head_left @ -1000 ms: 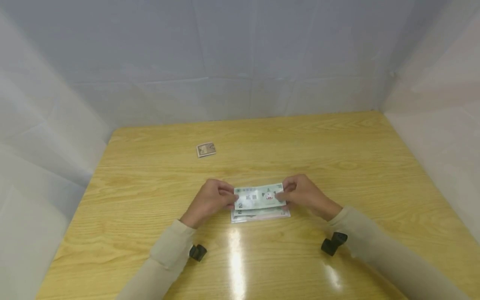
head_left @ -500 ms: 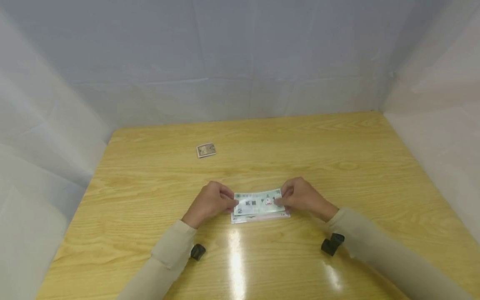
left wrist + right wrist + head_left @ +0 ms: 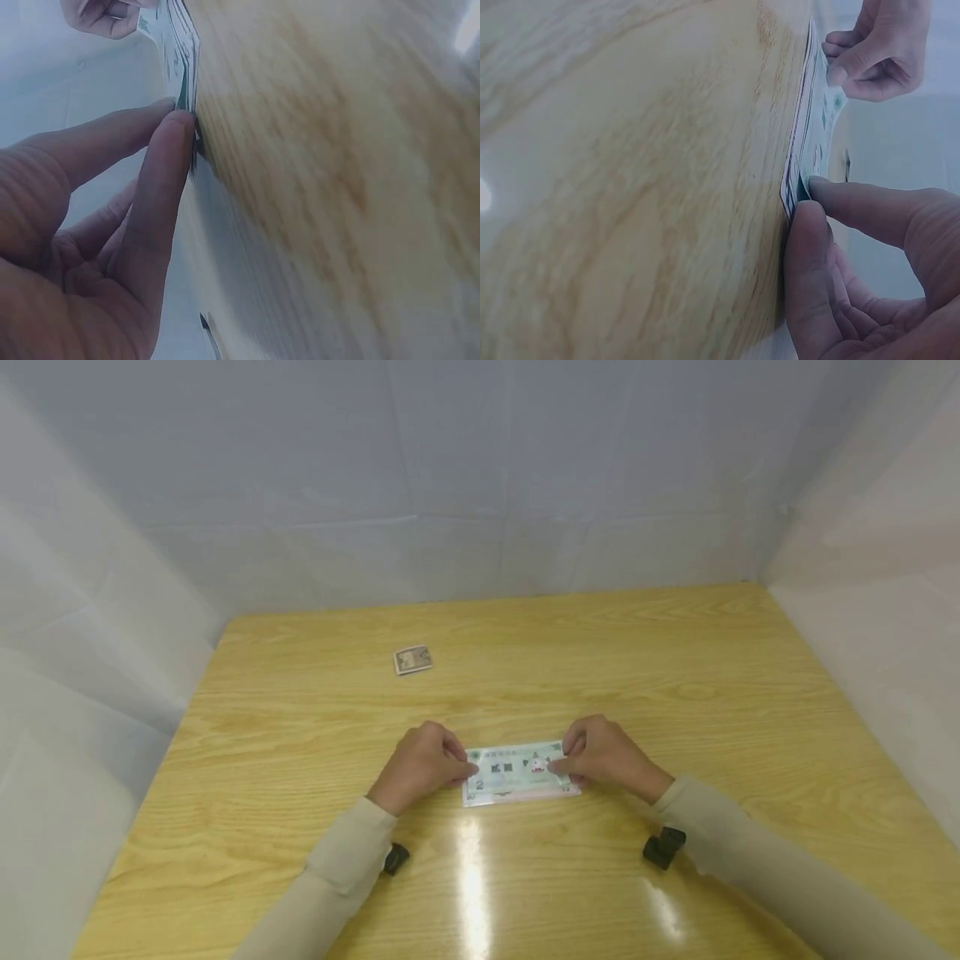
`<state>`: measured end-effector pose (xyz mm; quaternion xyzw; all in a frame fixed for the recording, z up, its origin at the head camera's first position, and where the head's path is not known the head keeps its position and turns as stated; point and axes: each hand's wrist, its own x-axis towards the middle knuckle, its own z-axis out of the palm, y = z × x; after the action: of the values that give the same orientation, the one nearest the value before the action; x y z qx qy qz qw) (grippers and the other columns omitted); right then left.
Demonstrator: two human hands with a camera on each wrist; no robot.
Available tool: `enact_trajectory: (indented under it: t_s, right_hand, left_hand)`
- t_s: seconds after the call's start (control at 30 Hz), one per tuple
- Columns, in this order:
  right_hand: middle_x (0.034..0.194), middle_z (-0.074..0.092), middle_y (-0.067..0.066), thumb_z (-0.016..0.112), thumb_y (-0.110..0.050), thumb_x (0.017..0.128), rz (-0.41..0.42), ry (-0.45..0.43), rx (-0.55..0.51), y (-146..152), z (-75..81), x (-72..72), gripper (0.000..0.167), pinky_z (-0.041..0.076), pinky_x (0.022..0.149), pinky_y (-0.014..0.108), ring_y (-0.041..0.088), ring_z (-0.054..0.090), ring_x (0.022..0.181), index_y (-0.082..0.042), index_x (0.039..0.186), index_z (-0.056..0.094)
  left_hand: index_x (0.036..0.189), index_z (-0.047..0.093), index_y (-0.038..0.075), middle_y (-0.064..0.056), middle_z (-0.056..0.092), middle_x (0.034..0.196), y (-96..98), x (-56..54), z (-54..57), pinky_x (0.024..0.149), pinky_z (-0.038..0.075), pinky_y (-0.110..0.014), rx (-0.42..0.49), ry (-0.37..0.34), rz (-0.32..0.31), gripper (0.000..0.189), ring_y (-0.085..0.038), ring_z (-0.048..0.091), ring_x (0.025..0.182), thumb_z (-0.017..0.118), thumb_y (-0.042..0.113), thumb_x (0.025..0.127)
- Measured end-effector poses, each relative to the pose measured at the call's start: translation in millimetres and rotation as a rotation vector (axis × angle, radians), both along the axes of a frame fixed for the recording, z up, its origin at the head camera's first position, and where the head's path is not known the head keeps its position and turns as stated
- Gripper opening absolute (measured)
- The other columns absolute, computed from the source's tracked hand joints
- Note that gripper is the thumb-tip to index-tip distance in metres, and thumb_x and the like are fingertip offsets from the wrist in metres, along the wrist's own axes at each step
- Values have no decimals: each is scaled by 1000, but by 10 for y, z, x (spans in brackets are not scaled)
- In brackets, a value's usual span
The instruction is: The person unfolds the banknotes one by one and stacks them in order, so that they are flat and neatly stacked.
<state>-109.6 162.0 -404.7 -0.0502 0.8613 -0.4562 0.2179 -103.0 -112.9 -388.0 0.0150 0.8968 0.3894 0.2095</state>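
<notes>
A pale green paper note [image 3: 517, 764] printed with a 2 lies over a small stack of notes [image 3: 525, 795], whose front edge shows beneath it. My left hand [image 3: 427, 762] pinches the note's left end between thumb and fingers. At the other end, my right hand [image 3: 609, 758] pinches it the same way. In the left wrist view the layered note edges [image 3: 184, 37] run away from the fingertips, close over the wood. The right wrist view shows the green note's corner [image 3: 804, 187] slightly lifted from the layers below, between thumb and finger.
A small brown folded note bundle [image 3: 412, 660] lies farther back, left of centre on the wooden table [image 3: 637, 660]. White sheets [image 3: 480, 485] hang behind the table and along both sides. A dark wrist mount [image 3: 663, 847] hangs under each sleeve.
The green note has come down and toward me, so it now overlies the stack with only a front strip of the lower notes showing. Both hands moved slightly with it.
</notes>
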Motion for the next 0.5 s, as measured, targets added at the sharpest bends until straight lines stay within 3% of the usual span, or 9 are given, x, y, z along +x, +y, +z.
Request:
enact_trajectory:
  t_s: [0.5]
  right_hand:
    - [76, 63, 11, 85, -10, 81, -16, 16, 27, 16, -11, 6, 31, 61, 52, 31, 19, 62, 57, 3, 91, 59]
  left_hand:
    - [78, 72, 8, -1, 67, 71, -12, -28, 5, 52, 53, -24, -105, 72, -22, 19, -15, 62, 60, 86, 20, 81]
